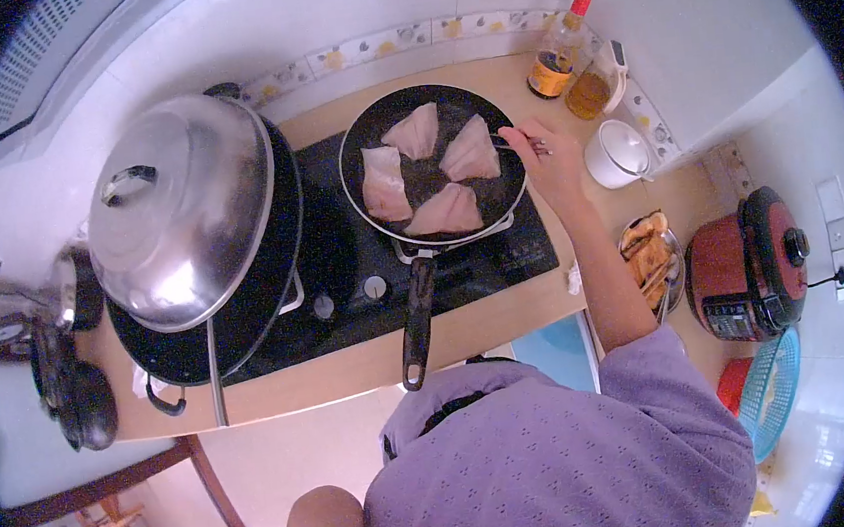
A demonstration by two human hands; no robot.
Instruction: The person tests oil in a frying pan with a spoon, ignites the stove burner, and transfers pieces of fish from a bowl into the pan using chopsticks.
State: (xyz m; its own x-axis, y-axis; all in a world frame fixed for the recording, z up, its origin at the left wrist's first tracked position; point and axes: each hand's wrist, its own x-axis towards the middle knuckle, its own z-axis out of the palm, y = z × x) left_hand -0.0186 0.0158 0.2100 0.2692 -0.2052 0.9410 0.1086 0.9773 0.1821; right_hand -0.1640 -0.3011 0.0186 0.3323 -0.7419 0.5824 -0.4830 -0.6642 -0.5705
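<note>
My right hand (538, 158) is at the right rim of a black frying pan (429, 231), fingers closed round a thin utensil (500, 140) of a kind too small to make out. Its tip reaches to the right-hand fish piece (472, 151). Three other pale fish pieces lie in the pan: one at the back (414, 132), one at the left (385, 183) and one at the front (445, 210). The pan's long black handle (418, 324) points toward me, with no hand on it. My left hand is out of view.
A large wok with a domed metal lid (181, 209) covers the left of the black cooktop (346, 315). To the right stand a red-capped bottle (552, 66), an oil jug (590, 93), a white pot (617, 154), a dish of browned food (650, 259) and a red cooker (734, 271).
</note>
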